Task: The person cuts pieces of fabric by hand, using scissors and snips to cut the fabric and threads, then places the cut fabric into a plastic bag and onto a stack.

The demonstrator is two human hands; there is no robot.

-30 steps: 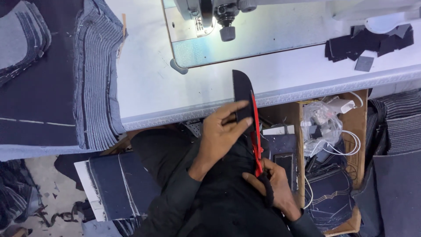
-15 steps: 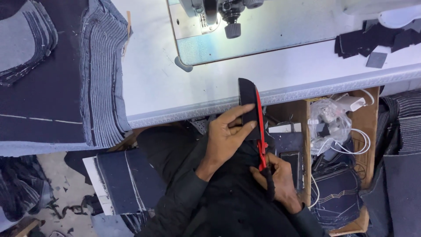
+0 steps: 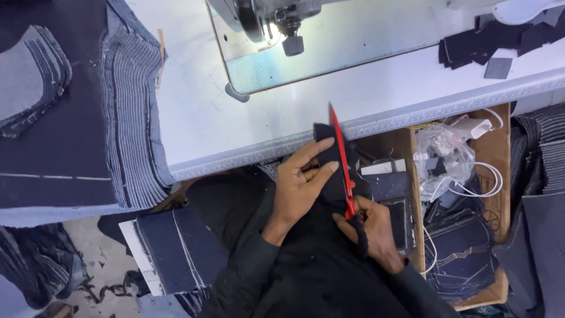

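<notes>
Right hand [image 3: 372, 232] grips red scissors [image 3: 341, 159]; left hand [image 3: 301, 179], 5 fingers spread, pins dark fabric [image 3: 338, 171] just beside blades, seemingly open; fingertips risk a nick.

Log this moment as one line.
left hand: pressing dark denim piece | right hand: gripping red-bladed scissors | white sewing table
</notes>
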